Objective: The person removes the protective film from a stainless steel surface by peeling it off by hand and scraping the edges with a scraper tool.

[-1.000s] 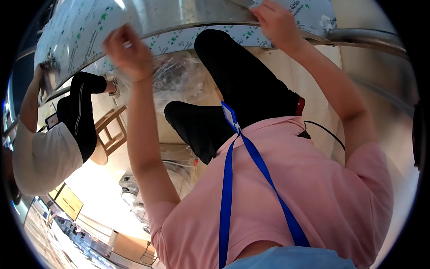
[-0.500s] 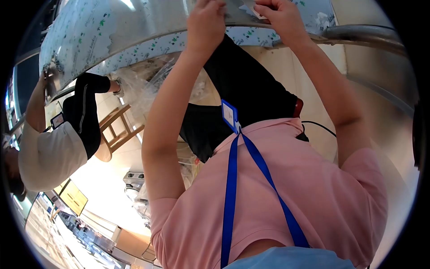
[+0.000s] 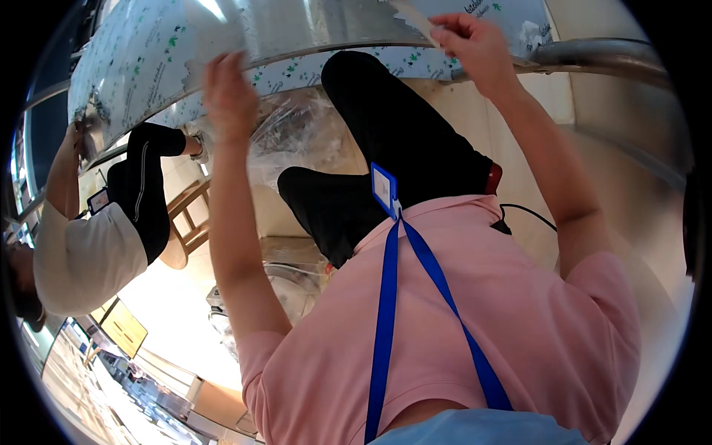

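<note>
A metal sheet covered in part by pale blue protective film with green printed marks spans the top of the head view. Bare shiny metal shows in its middle, with ragged film edges. My right hand pinches a torn, whitish strip of film near the sheet's front edge. My left hand hangs in front of that edge further left. Motion smears its fingers, so whether it holds anything is unclear.
A co-worker sits at the left, one hand at the sheet's left end. A wooden stool stands there. Crumpled clear plastic lies on the floor beyond my knees. A metal tube runs along the right.
My left hand has moved left and down, away from the sheet's middle. My right hand has shifted slightly right and down with the film strip. My left knee has swung left.
</note>
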`<state>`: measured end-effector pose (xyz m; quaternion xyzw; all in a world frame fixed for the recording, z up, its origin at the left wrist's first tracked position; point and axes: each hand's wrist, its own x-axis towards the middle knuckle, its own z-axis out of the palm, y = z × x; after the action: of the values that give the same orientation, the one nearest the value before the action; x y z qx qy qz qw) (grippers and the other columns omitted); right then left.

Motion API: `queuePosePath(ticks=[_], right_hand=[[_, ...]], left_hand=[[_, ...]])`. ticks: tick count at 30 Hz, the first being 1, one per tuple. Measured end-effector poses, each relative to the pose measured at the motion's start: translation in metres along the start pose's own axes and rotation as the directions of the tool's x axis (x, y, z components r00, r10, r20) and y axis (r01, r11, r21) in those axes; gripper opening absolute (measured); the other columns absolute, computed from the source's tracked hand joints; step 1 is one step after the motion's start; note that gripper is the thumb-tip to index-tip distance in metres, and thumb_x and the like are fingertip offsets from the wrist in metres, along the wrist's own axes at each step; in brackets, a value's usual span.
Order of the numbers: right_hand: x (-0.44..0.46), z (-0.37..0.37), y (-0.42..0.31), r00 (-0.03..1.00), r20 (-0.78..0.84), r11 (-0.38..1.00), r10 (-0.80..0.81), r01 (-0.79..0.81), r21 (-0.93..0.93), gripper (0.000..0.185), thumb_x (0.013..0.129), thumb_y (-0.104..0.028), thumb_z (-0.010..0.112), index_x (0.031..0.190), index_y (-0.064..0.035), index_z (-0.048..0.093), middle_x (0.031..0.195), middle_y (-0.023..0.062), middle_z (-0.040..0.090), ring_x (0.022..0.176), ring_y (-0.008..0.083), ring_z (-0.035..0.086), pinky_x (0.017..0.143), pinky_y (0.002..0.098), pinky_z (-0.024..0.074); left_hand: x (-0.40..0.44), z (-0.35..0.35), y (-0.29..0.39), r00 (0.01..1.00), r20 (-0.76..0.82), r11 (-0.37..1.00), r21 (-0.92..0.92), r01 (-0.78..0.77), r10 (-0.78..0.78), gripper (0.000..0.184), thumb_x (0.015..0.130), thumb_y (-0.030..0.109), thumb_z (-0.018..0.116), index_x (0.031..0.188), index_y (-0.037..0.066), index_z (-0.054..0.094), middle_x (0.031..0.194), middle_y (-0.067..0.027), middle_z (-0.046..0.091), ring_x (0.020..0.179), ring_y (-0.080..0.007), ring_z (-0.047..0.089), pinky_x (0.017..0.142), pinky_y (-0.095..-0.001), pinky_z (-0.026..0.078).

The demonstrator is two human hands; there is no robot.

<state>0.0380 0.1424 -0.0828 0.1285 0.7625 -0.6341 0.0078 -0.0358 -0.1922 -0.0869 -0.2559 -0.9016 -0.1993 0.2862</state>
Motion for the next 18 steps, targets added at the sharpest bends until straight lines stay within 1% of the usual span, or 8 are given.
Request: queuePosePath(ticks=[2,3,4,6,9,10,14,18], right_hand=[[-0.017,0.001,0.005,0.997,0.059,0.989,-0.047,0.054,-0.140,0.026,0.087,-0.019,0.062,0.109,-0.0047,0.067,0.074,0.0026,0.062,0.066,0.0083,0.053,0.061,0.0240,0.0422],[-0.025,0.002,0.006,0.996,0.066,0.984,-0.052,0.062,-0.166,0.026,0.087,-0.018,0.062,0.109,-0.0049,0.067,0.074,0.0023,0.062,0.066,0.0082,0.053,0.061,0.0238,0.0421],[-0.032,0.004,0.006,0.996,0.074,0.979,-0.057,0.070,-0.193,0.026,0.087,-0.018,0.062,0.109,-0.0052,0.067,0.075,0.0019,0.062,0.066,0.0081,0.053,0.061,0.0236,0.0420],[-0.042,0.007,0.009,0.998,0.057,0.977,-0.037,0.048,-0.207,0.027,0.087,-0.016,0.062,0.111,-0.0050,0.066,0.077,0.0008,0.062,0.067,0.0069,0.052,0.061,0.0220,0.0415],[-0.051,0.011,0.013,1.000,-0.010,0.985,0.011,-0.012,-0.175,0.027,0.087,-0.013,0.062,0.113,-0.0052,0.066,0.079,0.0004,0.062,0.068,0.0057,0.051,0.062,0.0201,0.0413],[-0.052,0.013,0.015,1.000,-0.029,0.987,0.008,-0.013,-0.163,0.026,0.086,-0.013,0.063,0.111,-0.0063,0.067,0.077,0.0018,0.063,0.067,0.0066,0.053,0.061,0.0211,0.0418],[-0.051,0.026,0.023,0.997,-0.055,0.987,-0.049,0.040,-0.155,0.024,0.085,-0.015,0.064,0.107,-0.0067,0.068,0.075,0.0048,0.066,0.065,0.0084,0.056,0.061,0.0228,0.0435],[-0.051,0.035,0.020,0.989,-0.128,0.981,-0.072,0.047,-0.188,0.023,0.085,-0.015,0.064,0.106,-0.0060,0.069,0.076,0.0063,0.067,0.065,0.0098,0.058,0.062,0.0240,0.0452]], left_hand=[[-0.026,-0.023,-0.050,0.999,0.004,0.989,0.146,0.036,-0.037,0.034,0.072,-0.009,0.053,0.101,0.006,0.065,0.098,-0.0146,0.061,0.092,-0.0340,0.059,0.078,-0.0407,0.049],[-0.037,-0.035,-0.071,0.999,0.013,0.981,0.190,0.043,-0.047,0.032,0.074,-0.007,0.053,0.102,0.005,0.065,0.099,-0.0150,0.062,0.092,-0.0337,0.060,0.078,-0.0403,0.049],[-0.051,-0.041,-0.090,0.988,-0.004,0.956,0.248,0.153,-0.157,0.027,0.076,-0.002,0.057,0.101,0.003,0.066,0.098,-0.0159,0.063,0.091,-0.0335,0.060,0.077,-0.0395,0.050],[-0.073,-0.057,-0.126,0.980,0.000,0.909,0.376,0.183,-0.197,0.015,0.081,0.009,0.060,0.092,0.005,0.070,0.089,-0.0127,0.065,0.080,-0.0304,0.063,0.069,-0.0370,0.051],[-0.094,-0.075,-0.161,0.950,0.007,0.810,0.524,0.262,-0.312,0.013,0.084,0.018,0.062,0.087,0.010,0.072,0.079,-0.0066,0.067,0.069,-0.0263,0.064,0.061,-0.0356,0.052],[-0.098,-0.078,-0.169,0.935,-0.011,0.799,0.517,0.308,-0.354,0.015,0.082,0.024,0.065,0.086,0.011,0.072,0.076,-0.0058,0.067,0.067,-0.0253,0.065,0.060,-0.0359,0.051],[-0.105,-0.079,-0.181,0.823,-0.078,0.735,0.410,0.541,-0.562,0.018,0.080,0.028,0.069,0.083,0.010,0.070,0.071,-0.0067,0.066,0.065,-0.0271,0.064,0.061,-0.0375,0.051],[-0.109,-0.074,-0.191,0.826,-0.112,0.713,0.450,0.539,-0.553,0.013,0.080,0.019,0.065,0.084,0.007,0.068,0.078,-0.0101,0.066,0.073,-0.0293,0.064,0.068,-0.0387,0.050]])
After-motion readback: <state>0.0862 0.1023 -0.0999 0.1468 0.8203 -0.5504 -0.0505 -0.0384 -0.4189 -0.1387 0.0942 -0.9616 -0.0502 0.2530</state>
